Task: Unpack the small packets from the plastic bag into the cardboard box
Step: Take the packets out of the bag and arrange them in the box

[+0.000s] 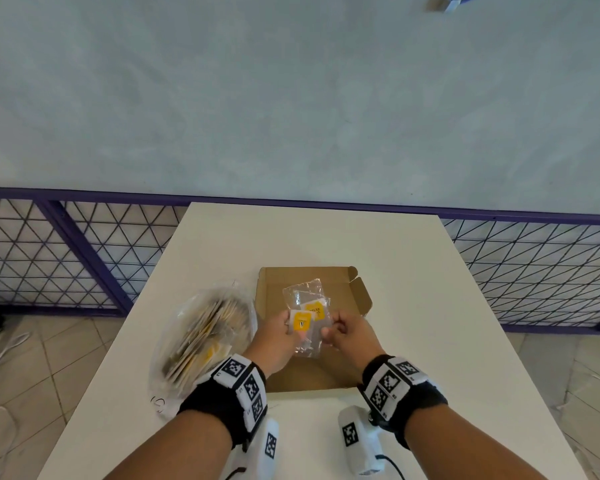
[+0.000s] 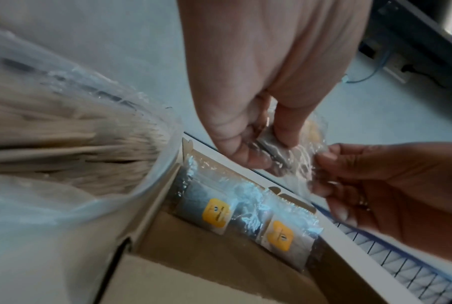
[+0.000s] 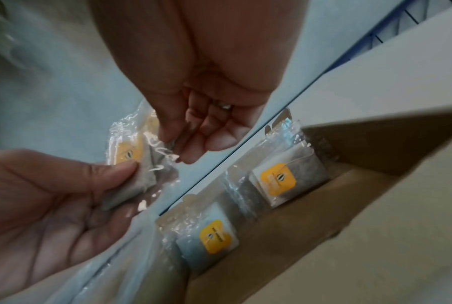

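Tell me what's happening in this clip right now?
A person is moving small clear packets with yellow labels from a bulging clear plastic bag into an open brown cardboard box on a white table. Both hands hold one clear yellow-labelled packet above the box: the left hand pinches its left side, the right hand its right edge. Two packets already lie side by side at the box's far end, and the bag beside the box looks full.

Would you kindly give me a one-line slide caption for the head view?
Both hands, left and right, hold a clear packet over the cardboard box, beside the plastic bag.
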